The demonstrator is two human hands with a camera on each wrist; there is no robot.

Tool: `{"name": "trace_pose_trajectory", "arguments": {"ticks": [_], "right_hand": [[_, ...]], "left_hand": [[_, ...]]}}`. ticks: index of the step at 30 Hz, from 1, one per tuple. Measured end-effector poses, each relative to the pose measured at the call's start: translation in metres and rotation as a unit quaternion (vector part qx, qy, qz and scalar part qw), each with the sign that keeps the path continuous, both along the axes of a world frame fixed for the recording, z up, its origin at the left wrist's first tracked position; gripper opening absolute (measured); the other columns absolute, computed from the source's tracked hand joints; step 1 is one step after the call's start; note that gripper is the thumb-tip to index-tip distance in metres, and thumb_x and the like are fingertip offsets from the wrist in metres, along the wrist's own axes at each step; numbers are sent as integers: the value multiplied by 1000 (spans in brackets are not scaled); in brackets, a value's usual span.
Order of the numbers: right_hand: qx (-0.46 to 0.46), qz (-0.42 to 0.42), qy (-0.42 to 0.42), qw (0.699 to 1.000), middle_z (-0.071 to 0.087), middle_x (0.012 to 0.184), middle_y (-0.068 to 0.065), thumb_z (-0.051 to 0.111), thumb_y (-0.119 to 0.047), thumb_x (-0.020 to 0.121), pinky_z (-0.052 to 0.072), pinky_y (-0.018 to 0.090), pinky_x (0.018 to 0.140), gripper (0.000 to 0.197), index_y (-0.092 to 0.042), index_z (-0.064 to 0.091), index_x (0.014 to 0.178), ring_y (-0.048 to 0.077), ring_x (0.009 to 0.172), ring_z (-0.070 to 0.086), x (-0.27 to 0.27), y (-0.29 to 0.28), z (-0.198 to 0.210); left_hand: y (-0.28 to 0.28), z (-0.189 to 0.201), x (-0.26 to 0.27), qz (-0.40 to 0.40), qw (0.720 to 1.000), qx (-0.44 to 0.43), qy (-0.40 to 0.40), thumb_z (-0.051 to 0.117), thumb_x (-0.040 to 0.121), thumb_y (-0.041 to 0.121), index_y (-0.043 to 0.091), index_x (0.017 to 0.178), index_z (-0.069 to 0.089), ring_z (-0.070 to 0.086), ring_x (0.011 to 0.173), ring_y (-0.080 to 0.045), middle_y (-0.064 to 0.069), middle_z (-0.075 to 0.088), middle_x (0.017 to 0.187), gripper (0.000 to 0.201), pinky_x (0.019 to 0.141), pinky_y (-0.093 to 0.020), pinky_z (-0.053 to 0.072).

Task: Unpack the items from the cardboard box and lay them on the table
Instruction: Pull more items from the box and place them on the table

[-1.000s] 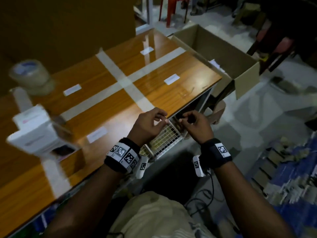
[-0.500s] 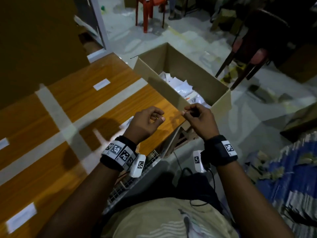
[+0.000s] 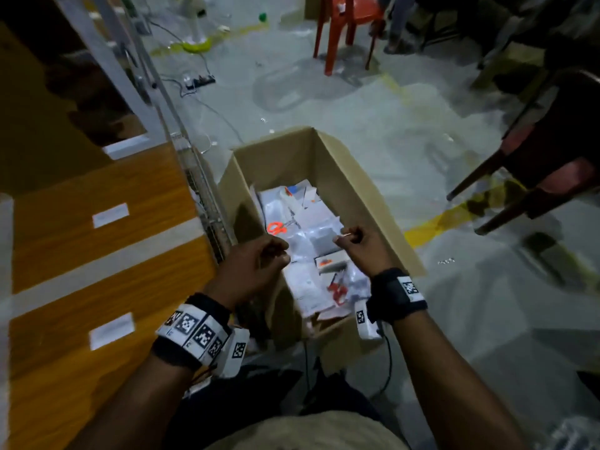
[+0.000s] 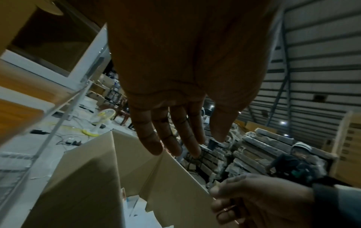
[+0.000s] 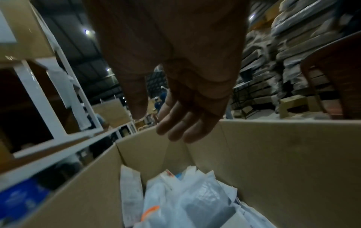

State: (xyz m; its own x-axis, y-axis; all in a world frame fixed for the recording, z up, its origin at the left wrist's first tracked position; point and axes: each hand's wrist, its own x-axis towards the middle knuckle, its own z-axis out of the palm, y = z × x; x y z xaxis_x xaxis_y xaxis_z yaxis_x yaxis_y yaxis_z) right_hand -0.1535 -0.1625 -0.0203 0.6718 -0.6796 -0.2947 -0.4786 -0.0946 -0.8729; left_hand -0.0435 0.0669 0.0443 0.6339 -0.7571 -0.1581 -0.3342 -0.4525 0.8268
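An open cardboard box [image 3: 357,177] stands on the floor to the right of the wooden table [image 3: 97,254]. Inside lie several white packets and clear plastic bags [image 3: 302,206], orange-handled scissors [image 3: 276,228] and a red item [image 3: 336,287]. Both hands hover above the box's near half. My left hand [image 3: 279,254] is over the left wall; in the left wrist view its fingers [image 4: 154,138] hang relaxed and hold nothing. My right hand [image 3: 344,237] is over the bags with its fingers [image 5: 185,128] loosely curled, and nothing shows between them and the thumb. The bags [image 5: 195,200] lie just below it.
A wire mesh panel [image 3: 207,196] runs along the table's side next to the box. White labels [image 3: 110,215] and pale tape strips mark the tabletop. A red plastic chair [image 3: 344,27], a dark chair [image 3: 535,164] and floor cables [image 3: 198,81] lie beyond.
The view has swung right from the tabletop to the box. Both hands have moved from the table's edge to above the box and have drawn a little apart.
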Motion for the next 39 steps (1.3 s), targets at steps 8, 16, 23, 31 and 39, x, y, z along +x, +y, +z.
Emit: {"name": "trace_pose_trajectory", "arguments": {"ticks": [8, 16, 23, 31, 39], "right_hand": [[-197, 248, 252, 915, 60, 125, 18, 68, -12, 81, 51, 38, 94, 42, -7, 57, 121, 36, 118, 57, 86, -47, -90], [-377, 385, 341, 770, 48, 140, 16, 56, -11, 91, 30, 55, 113, 59, -6, 35, 146, 35, 133, 43, 113, -50, -150], [-287, 325, 259, 863, 63, 125, 16, 78, -37, 77, 49, 36, 87, 54, -9, 60, 120, 33, 113, 60, 108, -75, -77], [-111, 43, 33, 992, 69, 81, 12, 83, -56, 69, 60, 48, 56, 55, -9, 61, 86, 24, 73, 72, 17, -169, 22], [-20, -71, -23, 997, 65, 77, 4, 84, -33, 79, 61, 39, 58, 35, -7, 63, 87, 15, 71, 64, -70, -178, 26]], "left_hand": [[-44, -3, -13, 81, 994, 66, 20, 64, 93, 38, 32, 113, 65, 64, 99, -2, 13, 69, 102, 21, 89, -34, 54], [-44, -19, -25, 158, 984, 67, 40, 66, 93, 29, 30, 110, 67, 59, 97, 12, 21, 68, 100, 17, 75, 0, 41], [-78, -49, -33, 123, 990, 57, 49, 68, 91, 30, 27, 107, 68, 64, 94, 1, 19, 69, 92, 16, 78, -16, 45], [-177, -142, 16, -58, 970, 236, -22, 71, 85, 23, 17, 124, 60, 58, 117, -27, -8, 63, 124, 41, 93, -32, 48], [-209, -214, -18, -295, 832, 416, -218, 57, 93, 30, 16, 126, 61, 50, 127, -32, -9, 57, 133, 36, 97, -39, 44]]}}
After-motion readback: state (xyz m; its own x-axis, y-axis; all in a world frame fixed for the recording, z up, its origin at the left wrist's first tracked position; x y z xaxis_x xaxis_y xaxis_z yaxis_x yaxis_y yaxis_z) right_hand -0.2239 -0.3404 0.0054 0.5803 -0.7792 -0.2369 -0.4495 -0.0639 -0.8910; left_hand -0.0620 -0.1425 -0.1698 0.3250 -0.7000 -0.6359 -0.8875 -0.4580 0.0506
